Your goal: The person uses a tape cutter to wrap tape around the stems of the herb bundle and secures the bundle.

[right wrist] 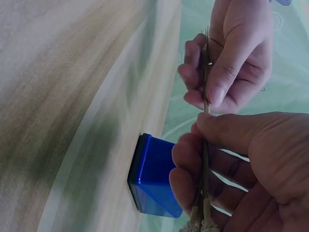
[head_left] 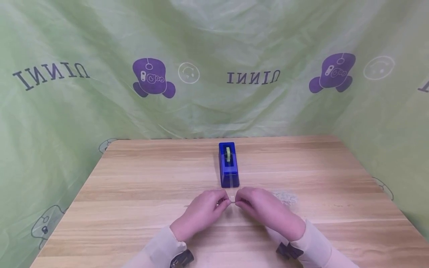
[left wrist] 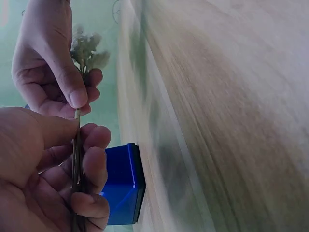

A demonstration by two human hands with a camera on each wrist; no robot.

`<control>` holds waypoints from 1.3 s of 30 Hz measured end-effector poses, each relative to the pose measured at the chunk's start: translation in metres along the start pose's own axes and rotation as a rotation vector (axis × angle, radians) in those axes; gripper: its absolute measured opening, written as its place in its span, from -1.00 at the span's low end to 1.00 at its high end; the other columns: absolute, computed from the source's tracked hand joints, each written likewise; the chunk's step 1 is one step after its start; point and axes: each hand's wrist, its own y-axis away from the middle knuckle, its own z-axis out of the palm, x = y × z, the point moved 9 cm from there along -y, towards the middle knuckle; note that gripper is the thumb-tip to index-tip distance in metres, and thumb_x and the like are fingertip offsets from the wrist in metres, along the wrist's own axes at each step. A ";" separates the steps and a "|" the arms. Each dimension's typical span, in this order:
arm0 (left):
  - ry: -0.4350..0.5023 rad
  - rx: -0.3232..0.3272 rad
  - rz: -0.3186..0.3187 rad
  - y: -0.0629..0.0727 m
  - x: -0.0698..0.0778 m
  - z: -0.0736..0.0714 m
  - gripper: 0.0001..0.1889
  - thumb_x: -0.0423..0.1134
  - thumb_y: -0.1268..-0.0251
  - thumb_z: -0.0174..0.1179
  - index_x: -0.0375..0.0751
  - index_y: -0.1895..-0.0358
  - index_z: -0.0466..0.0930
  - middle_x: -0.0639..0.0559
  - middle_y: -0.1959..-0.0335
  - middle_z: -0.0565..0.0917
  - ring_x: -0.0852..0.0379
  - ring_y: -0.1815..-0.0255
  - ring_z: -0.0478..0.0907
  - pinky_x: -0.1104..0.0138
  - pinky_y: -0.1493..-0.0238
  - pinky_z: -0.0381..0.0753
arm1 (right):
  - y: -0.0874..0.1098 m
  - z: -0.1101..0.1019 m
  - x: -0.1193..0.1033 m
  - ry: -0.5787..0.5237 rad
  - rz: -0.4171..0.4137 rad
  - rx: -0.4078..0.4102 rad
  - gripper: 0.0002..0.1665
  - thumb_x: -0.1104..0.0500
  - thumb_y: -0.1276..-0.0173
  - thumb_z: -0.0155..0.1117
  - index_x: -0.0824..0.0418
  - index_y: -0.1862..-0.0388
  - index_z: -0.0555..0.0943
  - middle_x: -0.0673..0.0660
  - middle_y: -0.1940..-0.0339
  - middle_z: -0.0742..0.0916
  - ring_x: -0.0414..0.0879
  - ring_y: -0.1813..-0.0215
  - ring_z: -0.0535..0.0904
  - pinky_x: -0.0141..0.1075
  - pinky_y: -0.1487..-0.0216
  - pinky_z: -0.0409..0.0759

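A small bunch of dried flowers, its pale fluffy heads point(head_left: 285, 197) at the right, lies across both hands. My left hand point(head_left: 202, 208) pinches the thin stems point(left wrist: 76, 164) between thumb and fingers, and the stem ends stick out on its left. My right hand point(head_left: 268, 208) pinches the same stems close beside it, nearer the flower heads point(left wrist: 89, 50). Only a short length of stem shows between the fingertips. Just beyond the hands stands a blue tape dispenser point(head_left: 229, 180), apart from them, with a light-green roll point(head_left: 228, 154) in it.
The wooden table point(head_left: 151, 175) bears the dispenser near its middle. Behind and at both sides hangs a green curtain point(head_left: 214, 108) with purple bear prints. Dark wrist cameras point(head_left: 182, 258) sit on both cuffs.
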 end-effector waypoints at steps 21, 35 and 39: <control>0.086 0.053 -0.009 -0.001 0.000 -0.004 -0.93 -0.28 -0.41 0.34 -0.06 0.29 0.68 0.13 0.35 0.74 0.38 0.40 0.48 0.49 0.34 0.51 | -0.002 0.001 0.003 -0.003 0.005 -0.009 -0.92 0.17 -0.50 0.33 0.05 0.20 0.76 -0.17 0.41 0.75 -0.43 0.39 0.51 -0.39 0.24 0.66; 0.086 -0.016 -0.018 -0.005 -0.002 -0.002 -0.82 -0.23 -0.54 0.22 -0.19 0.25 0.73 0.18 0.50 0.61 0.37 0.53 0.39 0.48 0.44 0.47 | -0.004 -0.001 0.002 0.050 0.026 0.024 -0.96 0.17 -0.41 0.43 0.05 0.28 0.77 -0.14 0.39 0.79 -0.32 0.32 0.68 -0.35 0.18 0.72; 0.074 -0.012 -0.021 -0.006 -0.002 -0.002 -0.87 -0.25 -0.50 0.25 -0.17 0.25 0.73 0.16 0.48 0.65 0.36 0.52 0.41 0.48 0.44 0.47 | -0.005 -0.001 0.003 0.039 0.042 0.020 -0.95 0.17 -0.40 0.44 0.03 0.30 0.75 -0.13 0.41 0.77 -0.33 0.34 0.65 -0.37 0.21 0.69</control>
